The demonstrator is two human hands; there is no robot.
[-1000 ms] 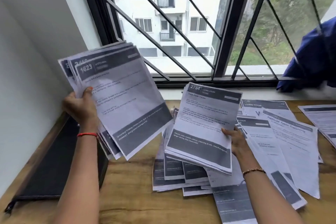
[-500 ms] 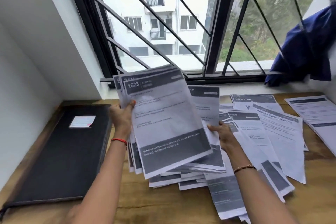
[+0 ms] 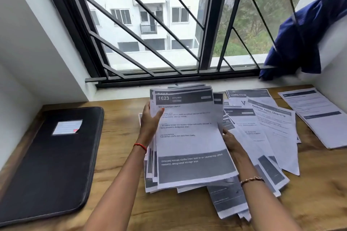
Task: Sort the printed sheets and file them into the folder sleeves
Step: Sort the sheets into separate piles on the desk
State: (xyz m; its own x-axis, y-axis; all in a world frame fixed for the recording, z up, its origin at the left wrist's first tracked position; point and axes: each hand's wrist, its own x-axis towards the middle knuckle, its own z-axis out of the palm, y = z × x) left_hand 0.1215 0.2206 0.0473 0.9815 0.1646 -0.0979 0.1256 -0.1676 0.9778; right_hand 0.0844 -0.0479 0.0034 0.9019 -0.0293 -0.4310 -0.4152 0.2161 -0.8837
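Note:
My left hand grips the left edge of a stack of printed sheets; its top page reads "1623 KITCHEN". The stack lies low over the pile in the middle of the wooden table. My right hand holds the stack's right edge, with its fingers mostly hidden under the paper. A closed black folder with a white label lies flat at the left of the table. More loose sheets fan out to the right.
A barred window runs along the back above a white sill. A blue cloth hangs over the sill at the right. One separate sheet lies near the table's right edge. A white wall closes the left side.
My left hand has carried the "1623" stack from up at the left down and rightward onto the middle pile. My right hand now holds the combined stack's right edge.

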